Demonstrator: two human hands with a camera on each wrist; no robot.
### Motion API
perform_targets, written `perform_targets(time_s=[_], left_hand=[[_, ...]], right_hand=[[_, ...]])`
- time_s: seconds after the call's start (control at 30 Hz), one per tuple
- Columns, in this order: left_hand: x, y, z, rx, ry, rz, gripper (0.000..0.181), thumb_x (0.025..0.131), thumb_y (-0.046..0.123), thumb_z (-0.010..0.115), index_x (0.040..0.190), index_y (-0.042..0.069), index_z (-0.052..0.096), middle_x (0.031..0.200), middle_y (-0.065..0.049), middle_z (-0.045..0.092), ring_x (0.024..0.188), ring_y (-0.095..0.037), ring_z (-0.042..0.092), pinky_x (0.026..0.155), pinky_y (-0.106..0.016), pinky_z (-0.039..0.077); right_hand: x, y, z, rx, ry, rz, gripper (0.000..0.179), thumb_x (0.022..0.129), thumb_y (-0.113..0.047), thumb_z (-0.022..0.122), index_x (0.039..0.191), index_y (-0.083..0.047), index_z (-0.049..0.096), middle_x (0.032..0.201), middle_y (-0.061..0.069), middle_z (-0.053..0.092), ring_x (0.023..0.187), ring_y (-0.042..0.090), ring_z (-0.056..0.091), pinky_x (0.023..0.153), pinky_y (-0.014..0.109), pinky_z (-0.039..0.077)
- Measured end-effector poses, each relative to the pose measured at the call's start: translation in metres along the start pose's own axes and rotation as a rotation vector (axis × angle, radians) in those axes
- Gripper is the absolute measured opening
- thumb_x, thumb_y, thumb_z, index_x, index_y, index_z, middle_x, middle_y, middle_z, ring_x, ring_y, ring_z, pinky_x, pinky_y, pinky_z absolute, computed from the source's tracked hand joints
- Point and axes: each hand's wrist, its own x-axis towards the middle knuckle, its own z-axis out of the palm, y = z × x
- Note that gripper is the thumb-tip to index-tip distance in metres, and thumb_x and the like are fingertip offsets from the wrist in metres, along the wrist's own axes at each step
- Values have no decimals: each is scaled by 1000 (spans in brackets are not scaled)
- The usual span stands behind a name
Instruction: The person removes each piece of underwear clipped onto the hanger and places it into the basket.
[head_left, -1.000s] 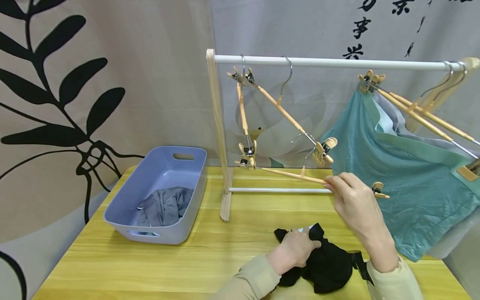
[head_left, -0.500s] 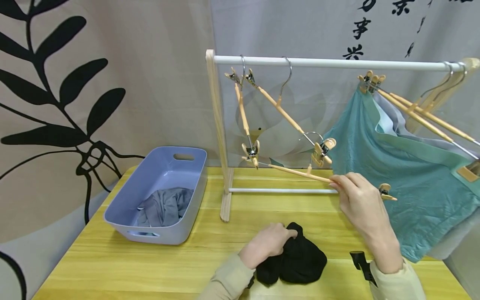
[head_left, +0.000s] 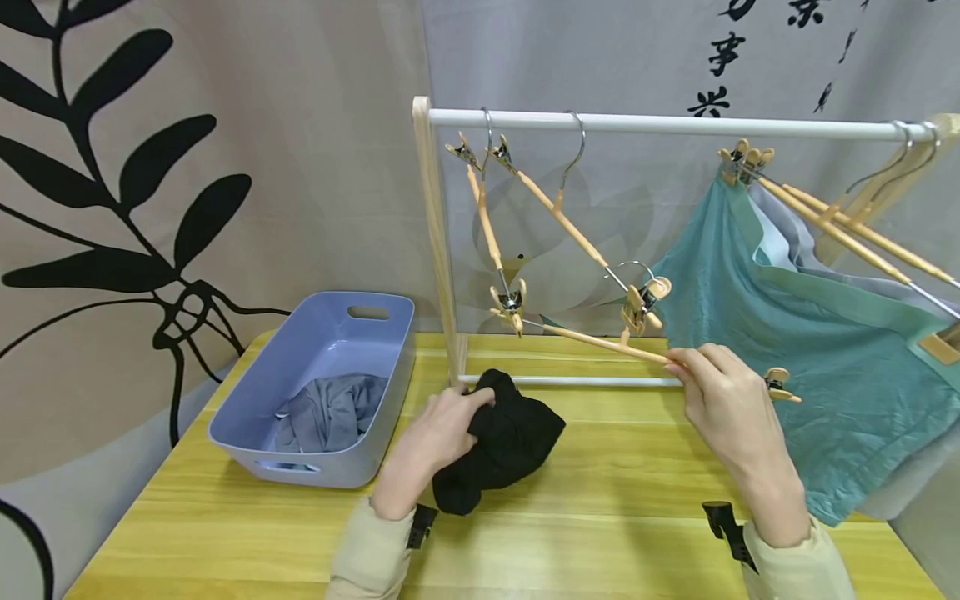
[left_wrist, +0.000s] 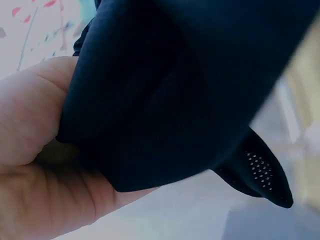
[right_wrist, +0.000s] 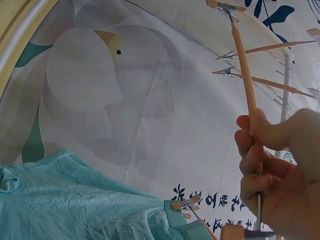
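My left hand [head_left: 435,435] grips a crumpled black cloth garment [head_left: 513,437] over the table, left of centre, near the rack's lower bar. In the left wrist view the cloth [left_wrist: 160,100] is bunched between thumb and fingers, and a flap [left_wrist: 260,170] with tiny pale dots hangs from it. My right hand [head_left: 731,408] grips the wooden bar of a clip hanger [head_left: 592,339], held off the rack and slightly slanted. Its hook points up, and a clip [head_left: 780,383] sticks out past the hand. In the right wrist view, fingers curl round the hanger's bar [right_wrist: 243,65].
A white and wooden rack [head_left: 660,125] stands across the table [head_left: 570,533]. Two bare clip hangers [head_left: 566,221] hang at its left; teal shorts [head_left: 780,358] and paler garments hang at its right. A blue basket [head_left: 300,333] holds a grey garment [head_left: 333,408].
My left hand has carried the black garment leftward and up across the table, towards the rack's left foot. My right hand, still gripping the hanger, has shifted slightly right.
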Motion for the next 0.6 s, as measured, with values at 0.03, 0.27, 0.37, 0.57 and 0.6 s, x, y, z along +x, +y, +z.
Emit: perform_targets(time_s=[0.03, 0.27, 0.37, 0.57, 0.6], left_hand=[[-3, -5, -9, 5, 24, -21, 46, 68, -6, 74, 108, 13, 62, 93, -16, 63, 73, -31, 62, 58, -37, 50], [-23, -44, -65, 32, 182, -172, 42, 69, -5, 73, 105, 12, 61, 98, -21, 63, 77, -43, 64, 61, -50, 51], [-32, -62, -86, 48, 215, -247, 41, 72, -3, 72, 109, 9, 59, 106, -27, 62, 87, -49, 62, 71, -59, 49], [-48, -97, -109, 68, 254, -392, 40, 77, -3, 67, 114, 6, 55, 109, -34, 56, 89, -54, 57, 76, -65, 45], [-50, -102, -111, 70, 253, -412, 40, 77, -3, 66, 114, 5, 55, 109, -34, 55, 88, -54, 56, 76, -65, 45]], right_hand=[[0, 0, 0, 1, 0, 0, 5, 83, -1, 68, 85, 3, 69, 73, 12, 62, 68, 25, 58, 61, 37, 48], [-1, 2, -1, 4, 3, 14, 6, 81, 0, 69, 86, 3, 69, 75, 13, 64, 71, 28, 61, 64, 39, 49], [-1, 2, -2, 6, 3, 15, 5, 83, -1, 68, 85, 3, 69, 76, 13, 64, 72, 29, 61, 65, 39, 49], [0, 2, -1, 6, 4, 10, 6, 81, 1, 69, 86, 3, 69, 76, 14, 64, 72, 29, 61, 65, 39, 49], [0, 3, -1, 5, 5, 10, 5, 81, 0, 69, 85, 3, 69, 76, 14, 64, 71, 28, 61, 64, 39, 49]])
